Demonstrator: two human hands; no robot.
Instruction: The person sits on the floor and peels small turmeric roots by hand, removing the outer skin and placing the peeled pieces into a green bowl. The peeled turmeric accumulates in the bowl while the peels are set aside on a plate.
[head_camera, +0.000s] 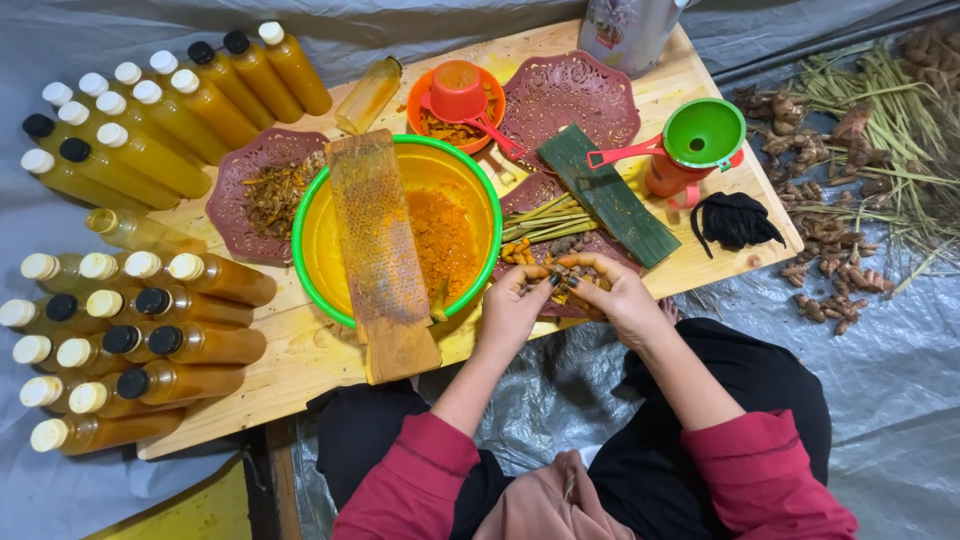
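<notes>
- Both hands meet over a small brownish-orange root (568, 278) held above the near edge of a low wooden table (300, 350); the root sits just over a dark red plate (520, 195) of similar root pieces and green stalks.
- The left hand (515, 305) curls its fingers around the root from one side; the right hand (620, 295) pinches it from the other, fingertips touching; both forearms in red sleeves reach forward from the lap of a seated person in dark clothes.
- The table stands on grey plastic sheeting (900, 380) that covers the floor and rises behind; loose roots and dried stalks (850, 200) lie on the sheeting to the right.
- Just left of the hands, a yellow basin with a green rim (320, 235) holds orange grated pulp; a wooden grater board (380, 250) lies across it, its handle jutting toward the person.
- Beyond, a second red plate (235, 195) carries shredded peelings; an empty one (570, 95) sits further back beside an orange bowl with a red cup and ladle (458, 95).
- A folded green leaf (605, 195), a green funnel (703, 135) set in an orange jug, and a black cloth (735, 220) occupy the right end.
- Rows of capped bottles of amber liquid (150, 130) crowd the left side, some upright, others lying down.
</notes>
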